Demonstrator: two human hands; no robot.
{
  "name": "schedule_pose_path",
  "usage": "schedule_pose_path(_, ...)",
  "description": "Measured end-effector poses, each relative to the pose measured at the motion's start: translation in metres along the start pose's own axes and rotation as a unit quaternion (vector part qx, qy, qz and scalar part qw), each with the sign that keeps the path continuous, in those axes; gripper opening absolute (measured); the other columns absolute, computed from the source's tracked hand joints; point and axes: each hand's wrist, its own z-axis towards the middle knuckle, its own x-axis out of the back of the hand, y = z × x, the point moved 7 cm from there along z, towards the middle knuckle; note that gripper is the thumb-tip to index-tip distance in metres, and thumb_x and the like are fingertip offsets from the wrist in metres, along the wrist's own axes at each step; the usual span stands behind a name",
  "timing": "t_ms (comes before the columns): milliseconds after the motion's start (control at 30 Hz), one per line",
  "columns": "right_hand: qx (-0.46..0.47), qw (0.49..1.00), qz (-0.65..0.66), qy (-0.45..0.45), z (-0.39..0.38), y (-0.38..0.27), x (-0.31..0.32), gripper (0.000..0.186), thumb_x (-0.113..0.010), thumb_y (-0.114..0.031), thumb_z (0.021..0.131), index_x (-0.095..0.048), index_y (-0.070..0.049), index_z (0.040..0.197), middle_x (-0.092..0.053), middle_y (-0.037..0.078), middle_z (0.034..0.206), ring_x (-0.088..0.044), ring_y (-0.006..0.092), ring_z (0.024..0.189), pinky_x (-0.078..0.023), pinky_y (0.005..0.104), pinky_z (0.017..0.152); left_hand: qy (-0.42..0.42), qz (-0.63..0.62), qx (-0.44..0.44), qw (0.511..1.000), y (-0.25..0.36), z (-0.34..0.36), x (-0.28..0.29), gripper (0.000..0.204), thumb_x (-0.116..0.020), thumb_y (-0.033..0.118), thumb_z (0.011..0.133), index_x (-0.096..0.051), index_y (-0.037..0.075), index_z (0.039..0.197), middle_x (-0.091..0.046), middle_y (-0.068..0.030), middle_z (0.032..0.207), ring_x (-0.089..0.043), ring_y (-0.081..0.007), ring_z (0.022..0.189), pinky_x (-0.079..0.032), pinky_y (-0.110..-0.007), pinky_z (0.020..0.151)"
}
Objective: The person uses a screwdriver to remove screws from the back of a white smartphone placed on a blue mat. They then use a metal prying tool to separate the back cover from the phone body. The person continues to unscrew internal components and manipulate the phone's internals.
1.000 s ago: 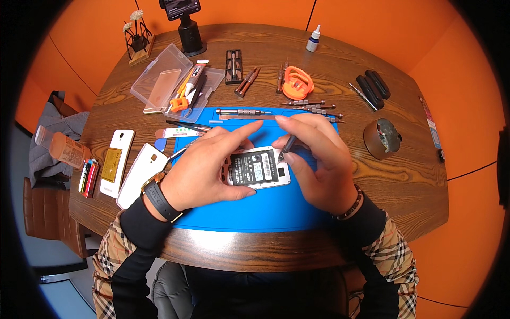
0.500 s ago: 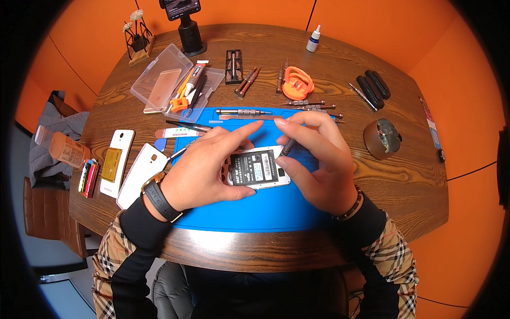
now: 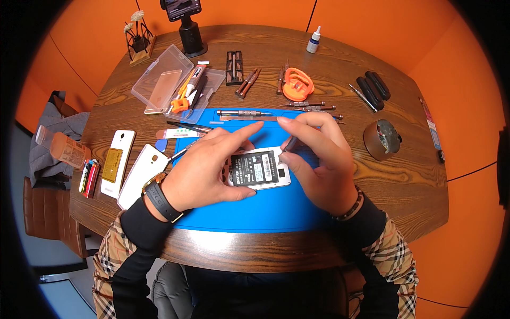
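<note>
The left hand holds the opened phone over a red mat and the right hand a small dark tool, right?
The mat is blue, not red, as the head view shows. The left hand holds the opened phone; the right hand, the small dark tool.

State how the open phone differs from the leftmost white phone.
The open phone exposes a black battery; the white phone carries a gold rectangle. The open phone is over the blue mat, the white phone on the wooden table. The left hand holds the open phone; neither hand touches the white phone. Both are oblong.
</note>
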Motion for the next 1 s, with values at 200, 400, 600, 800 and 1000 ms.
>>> schedule_pose_path(200,0.004,1.0,0.03,-0.005,-0.0008,-0.0034,-0.0018,0.061,-0.076,0.017,0.091,-0.07,-0.001,0.149,-0.063,0.016,0.133,-0.075,0.0205,0.104,-0.063,0.0331,0.092,-0.023,0.005,0.012,1.0,-0.0019,-0.0001,-0.0017,0.116,-0.105,0.021,0.071,-0.048,0.008,0.171,-0.078,-0.01,0.129,-0.066,-0.0311,0.115,-0.053,-0.042,0.107)
schedule_pose_path(400,-0.021,0.999,0.026,0.004,0.0002,0.0014,0.0001,0.058,-0.073,0.016,0.093,-0.069,0.0,0.149,-0.063,0.019,0.137,-0.076,0.0216,0.105,-0.063,0.0336,0.095,-0.021,0.002,0.013,1.0,-0.0016,-0.0003,-0.0017,0.116,-0.105,0.021,0.071,-0.048,0.007,0.171,-0.077,-0.01,0.129,-0.066,-0.0311,0.115,-0.053,-0.042,0.107)
schedule_pose_path(600,0.004,0.999,0.034,-0.011,-0.0002,-0.002,-0.0016,0.059,-0.075,0.016,0.093,-0.069,0.001,0.15,-0.063,0.019,0.138,-0.076,0.021,0.105,-0.063,0.0337,0.094,-0.025,0.003,0.022,0.999,-0.0026,0.0,-0.0023,0.116,-0.105,0.021,0.071,-0.048,0.008,0.171,-0.078,-0.0101,0.13,-0.066,-0.0308,0.116,-0.053,-0.042,0.108)
schedule_pose_path(800,-0.024,0.999,0.048,0.008,-0.0009,0.0037,-0.0003,0.06,-0.075,0.016,0.094,-0.067,0.0,0.151,-0.064,0.019,0.138,-0.076,0.0216,0.106,-0.063,0.0333,0.096,-0.022,0.002,0.017,1.0,-0.0014,-0.0002,-0.0019,0.116,-0.105,0.021,0.071,-0.048,0.008,0.171,-0.078,-0.0097,0.13,-0.066,-0.0306,0.116,-0.052,-0.042,0.109)
schedule_pose_path(1000,0.008,1.0,0.011,-0.015,-0.0013,0.0011,-0.0002,0.062,-0.075,0.017,0.093,-0.066,0.001,0.153,-0.063,0.019,0.14,-0.077,0.0216,0.109,-0.063,0.0334,0.097,-0.025,0.007,0.017,1.0,-0.0018,-0.0002,-0.0014,0.117,-0.105,0.023,0.071,-0.048,0.008,0.172,-0.078,-0.0097,0.13,-0.066,-0.0307,0.117,-0.052,-0.042,0.109)
